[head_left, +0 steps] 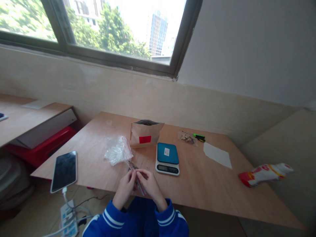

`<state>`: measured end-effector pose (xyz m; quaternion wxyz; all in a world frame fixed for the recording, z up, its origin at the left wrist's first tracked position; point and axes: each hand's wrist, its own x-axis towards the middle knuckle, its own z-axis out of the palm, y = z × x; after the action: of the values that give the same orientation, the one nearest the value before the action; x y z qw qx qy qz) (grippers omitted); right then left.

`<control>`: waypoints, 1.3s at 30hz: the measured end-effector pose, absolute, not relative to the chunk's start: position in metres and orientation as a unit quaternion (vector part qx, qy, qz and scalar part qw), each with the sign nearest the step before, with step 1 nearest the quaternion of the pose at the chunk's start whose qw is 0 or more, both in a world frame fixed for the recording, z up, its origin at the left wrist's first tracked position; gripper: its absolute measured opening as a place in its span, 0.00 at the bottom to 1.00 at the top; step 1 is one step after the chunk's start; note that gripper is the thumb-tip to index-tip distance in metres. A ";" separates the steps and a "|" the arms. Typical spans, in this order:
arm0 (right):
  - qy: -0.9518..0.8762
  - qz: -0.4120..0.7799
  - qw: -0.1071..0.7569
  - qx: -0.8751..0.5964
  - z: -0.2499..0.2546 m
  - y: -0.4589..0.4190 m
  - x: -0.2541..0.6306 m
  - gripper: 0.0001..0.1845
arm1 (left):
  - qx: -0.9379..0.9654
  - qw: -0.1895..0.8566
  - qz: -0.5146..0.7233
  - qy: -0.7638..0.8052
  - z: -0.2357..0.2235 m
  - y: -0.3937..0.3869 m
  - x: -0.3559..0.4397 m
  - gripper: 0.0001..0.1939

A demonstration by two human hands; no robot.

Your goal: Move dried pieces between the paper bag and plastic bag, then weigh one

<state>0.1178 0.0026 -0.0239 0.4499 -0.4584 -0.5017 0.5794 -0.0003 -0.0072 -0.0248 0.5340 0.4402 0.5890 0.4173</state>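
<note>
Small zip bag (137, 179) at near table (209, 184) edge, pinched between left hand (125, 188) and right hand (149, 186); long axis runs away-left toward clear bag pile (118, 150); hands equally close.

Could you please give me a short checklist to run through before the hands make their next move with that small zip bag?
1. Both hands on the small zip bag: left hand and right hand pinch it together at the table edge. Ok.
2. Bag's seal closed: too small to see. Cannot tell.
3. Scale platform free: nothing lies on it. Ok.
4. Scale display reading: unreadable. Cannot tell.
5. Brown paper bag upright and open: it stands behind the scale, top open. Ok.
6. Phone fully on the table: it overhangs the front left edge. Not ok.
</note>
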 end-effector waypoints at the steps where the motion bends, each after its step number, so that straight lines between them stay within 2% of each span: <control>1: -0.506 0.584 0.443 -0.454 -0.023 0.002 0.119 0.26 | 0.437 0.543 0.405 0.592 -0.025 -0.007 -0.001 0.32; 5: -0.521 0.600 0.431 -0.427 -0.020 0.000 0.120 0.23 | 0.432 0.559 0.374 0.601 -0.027 -0.005 -0.005 0.31; 15: -0.496 0.623 0.441 -0.415 -0.013 -0.003 0.128 0.22 | 0.488 0.552 0.434 0.519 -0.019 -0.006 -0.010 0.25; 22: -0.516 0.566 0.443 -0.466 0.001 -0.011 0.127 0.19 | 0.486 0.521 0.466 0.525 0.003 -0.010 -0.004 0.24; 31: -0.549 0.560 0.428 -0.449 0.029 -0.021 0.129 0.14 | 0.468 0.555 0.470 0.502 0.009 -0.015 -0.003 0.23; 39: -0.550 0.526 0.461 -0.457 0.043 -0.026 0.128 0.10 | 0.464 0.581 0.478 0.468 0.018 -0.021 0.002 0.23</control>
<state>0.1276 -0.0263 0.0427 0.4606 -0.4571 -0.5500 0.5257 0.0017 -0.0211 0.0180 0.5813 0.4638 0.4678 0.4776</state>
